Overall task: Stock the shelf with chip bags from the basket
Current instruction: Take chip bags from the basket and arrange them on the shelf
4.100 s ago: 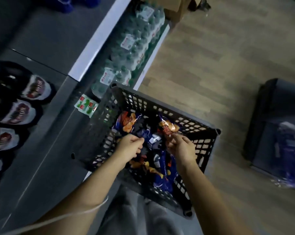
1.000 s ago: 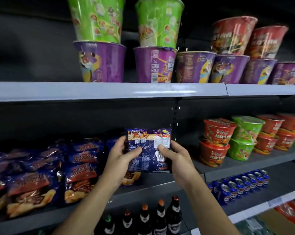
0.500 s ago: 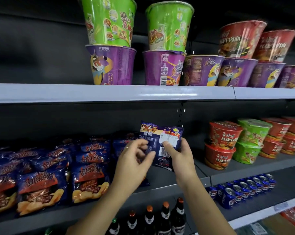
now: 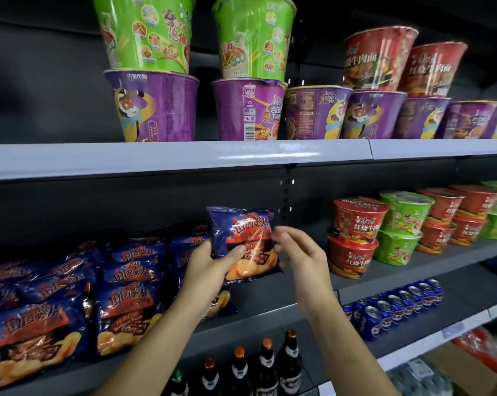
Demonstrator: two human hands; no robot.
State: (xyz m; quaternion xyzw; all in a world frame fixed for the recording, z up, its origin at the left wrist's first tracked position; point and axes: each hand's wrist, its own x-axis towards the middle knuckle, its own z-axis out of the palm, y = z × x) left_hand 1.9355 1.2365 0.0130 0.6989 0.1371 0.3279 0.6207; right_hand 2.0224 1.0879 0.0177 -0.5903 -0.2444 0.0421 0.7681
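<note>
Bag (image 4: 243,241) upright above the shelf (image 4: 298,292), printed front facing the camera.
Left hand (image 4: 210,270) grips its lower left edge; the long axis is near vertical. Right hand (image 4: 301,252) at the right edge is blurred, grip unclear.

Single head-worn wide-angle view, facing forward at the shelf unit (image 4: 184,158). Close in, filled edge to edge by its tiers.

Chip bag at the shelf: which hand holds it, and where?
The left hand holds the chip bag at its lower left edge, thumb across the front. The right hand is at its right edge; contact unclear.
</note>
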